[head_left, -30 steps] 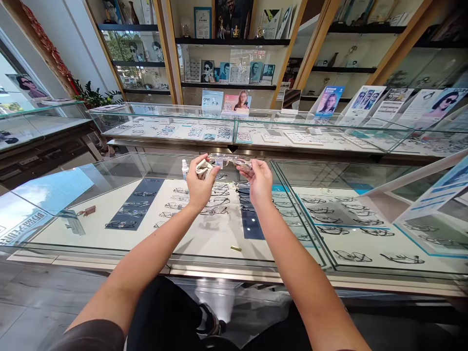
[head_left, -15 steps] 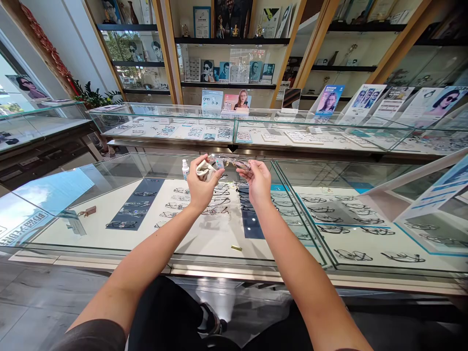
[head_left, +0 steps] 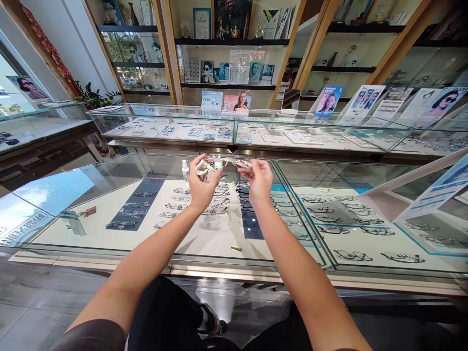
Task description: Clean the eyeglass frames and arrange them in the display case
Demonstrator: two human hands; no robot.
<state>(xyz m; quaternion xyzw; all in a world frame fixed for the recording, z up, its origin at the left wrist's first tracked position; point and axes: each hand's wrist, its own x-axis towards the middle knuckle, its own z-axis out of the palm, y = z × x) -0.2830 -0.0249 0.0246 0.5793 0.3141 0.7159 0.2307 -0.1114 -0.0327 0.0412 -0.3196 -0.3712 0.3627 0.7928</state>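
A pair of eyeglasses is held up between my two hands, above the glass counter. My left hand is closed on the glasses' left side, and a folded pale cloth is tucked in the same hand. A small label with some green shows on the left lens. Fingers of my right hand pinch the right side of the glasses. Just left of my left hand stands a small white bottle on the counter.
Under the glass lie several rows of eyeglasses, some on dark blue mats. A brown key fob is at the left. A folded sign stands on the right. Behind runs a second display case.
The glasses have turned slightly in my hands, and the label on the left lens now looks greener. Both hands have shifted very slightly right and keep their hold.
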